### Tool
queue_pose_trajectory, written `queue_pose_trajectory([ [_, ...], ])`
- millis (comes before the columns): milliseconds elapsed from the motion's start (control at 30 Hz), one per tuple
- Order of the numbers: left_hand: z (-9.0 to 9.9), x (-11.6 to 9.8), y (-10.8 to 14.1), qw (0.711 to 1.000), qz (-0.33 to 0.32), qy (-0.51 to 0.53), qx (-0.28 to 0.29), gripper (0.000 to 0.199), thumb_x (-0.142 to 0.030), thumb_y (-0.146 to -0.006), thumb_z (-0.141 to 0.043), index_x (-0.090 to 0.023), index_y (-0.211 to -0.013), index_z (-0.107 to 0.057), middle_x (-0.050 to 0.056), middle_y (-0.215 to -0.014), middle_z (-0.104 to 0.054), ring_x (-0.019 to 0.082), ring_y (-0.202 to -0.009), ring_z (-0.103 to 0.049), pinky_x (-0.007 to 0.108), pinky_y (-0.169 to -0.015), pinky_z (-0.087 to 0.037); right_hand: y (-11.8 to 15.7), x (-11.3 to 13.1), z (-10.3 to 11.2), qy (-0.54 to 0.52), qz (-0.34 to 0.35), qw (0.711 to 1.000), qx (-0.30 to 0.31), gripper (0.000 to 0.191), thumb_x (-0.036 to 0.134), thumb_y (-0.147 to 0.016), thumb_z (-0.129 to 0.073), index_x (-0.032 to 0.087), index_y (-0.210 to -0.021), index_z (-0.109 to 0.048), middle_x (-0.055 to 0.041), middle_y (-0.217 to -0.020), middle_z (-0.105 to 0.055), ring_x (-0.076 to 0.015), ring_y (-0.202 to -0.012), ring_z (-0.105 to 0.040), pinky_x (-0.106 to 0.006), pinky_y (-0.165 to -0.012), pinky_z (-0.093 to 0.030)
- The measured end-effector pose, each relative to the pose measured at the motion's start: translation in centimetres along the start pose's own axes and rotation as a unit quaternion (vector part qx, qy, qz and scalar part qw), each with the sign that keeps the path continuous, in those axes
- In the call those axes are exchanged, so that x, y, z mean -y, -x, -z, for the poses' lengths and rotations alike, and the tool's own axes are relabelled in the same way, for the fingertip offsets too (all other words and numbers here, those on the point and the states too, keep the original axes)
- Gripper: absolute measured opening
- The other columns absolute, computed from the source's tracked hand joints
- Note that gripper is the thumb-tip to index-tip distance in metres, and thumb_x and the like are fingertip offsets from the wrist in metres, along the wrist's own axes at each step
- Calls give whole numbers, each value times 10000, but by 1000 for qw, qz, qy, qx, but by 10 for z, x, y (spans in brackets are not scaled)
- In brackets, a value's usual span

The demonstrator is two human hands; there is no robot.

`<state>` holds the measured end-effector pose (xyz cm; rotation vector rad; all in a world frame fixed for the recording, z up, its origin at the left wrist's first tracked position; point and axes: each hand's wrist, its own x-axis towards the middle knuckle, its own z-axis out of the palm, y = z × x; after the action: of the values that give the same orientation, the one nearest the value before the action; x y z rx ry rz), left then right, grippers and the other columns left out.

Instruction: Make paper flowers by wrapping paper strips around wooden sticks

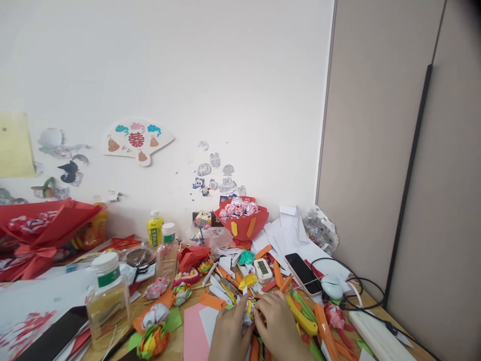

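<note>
At the front of the table, my left hand (232, 331) and my right hand (277, 322) are close together, fingers bent inward. Pinched between them is a small yellow and white paper piece (248, 312), partly hidden by the fingers. Just beyond lies a folded yellow paper (248, 281). Close to my right hand is a yellow-handled tool (302, 317), whose kind I cannot make out. To the left of my left hand lie a pink paper sheet (193, 331) and several crumpled paper flowers (153, 341) in mixed colours.
A red paper bouquet (250, 228) stands by the wall. Clear plastic bottles (108, 306) are on the left. A small white digital timer (262, 271), a phone (303, 273), a black cable (361, 271) and a white power strip (379, 336) lie among orange paper strips.
</note>
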<state>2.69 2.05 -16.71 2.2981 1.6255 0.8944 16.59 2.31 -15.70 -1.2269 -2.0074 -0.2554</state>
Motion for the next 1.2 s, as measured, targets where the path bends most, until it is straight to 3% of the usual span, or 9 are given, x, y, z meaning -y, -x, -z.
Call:
queue_pose_trajectory([
  [267, -2, 3, -1, 1000, -7, -5, -6, 507, -172, -762, -444, -160, -1269, -453, 110, -1027, -668, 259, -908, -577, 349, -813, -409, -1, -2, -5, 26, 22, 999, -11, 197, 65, -766, -441, 184, -612, -473, 10, -648, -546, -147, -636, -472, -297, -680, -286],
  [567, -1, -1, 2, 999, -33, -26, -17, 534, -87, -727, -389, -155, -1251, -467, 98, -949, -681, 244, -886, -591, 372, -818, -415, 0, 2, -4, 23, 61, 994, -82, 161, 72, -726, -425, 182, -610, -446, 4, -634, -508, -149, -626, -434, -305, -685, -282],
  [800, -1, 1, 0, 998, -47, -33, -17, 531, -98, -722, -400, -134, -1248, -465, 103, -975, -682, 251, -877, -600, 378, -804, -428, 2, -1, -7, 2, 28, 997, -77, 184, 79, -731, -438, 178, -580, -407, 21, -608, -489, -134, -608, -429, -284, -662, -275],
  [1067, -4, 3, 1, 997, -47, -55, -28, 536, -83, -709, -415, -149, -1237, -477, 101, -942, -692, 241, -867, -612, 356, -786, -439, 3, -1, -12, 36, 54, 994, -93, 182, 71, -725, -440, 189, -585, -443, 25, -600, -502, -142, -584, -447, -298, -665, -293],
  [1200, -4, 3, 1, 997, -38, -54, -30, 521, -93, -729, -419, -154, -1244, -469, 93, -914, -697, 238, -853, -613, 349, -767, -440, 3, 4, -8, 26, -1, 998, -49, 187, 81, -740, -455, 186, -589, -485, 11, -631, -546, -152, -627, -480, -292, -676, -297],
])
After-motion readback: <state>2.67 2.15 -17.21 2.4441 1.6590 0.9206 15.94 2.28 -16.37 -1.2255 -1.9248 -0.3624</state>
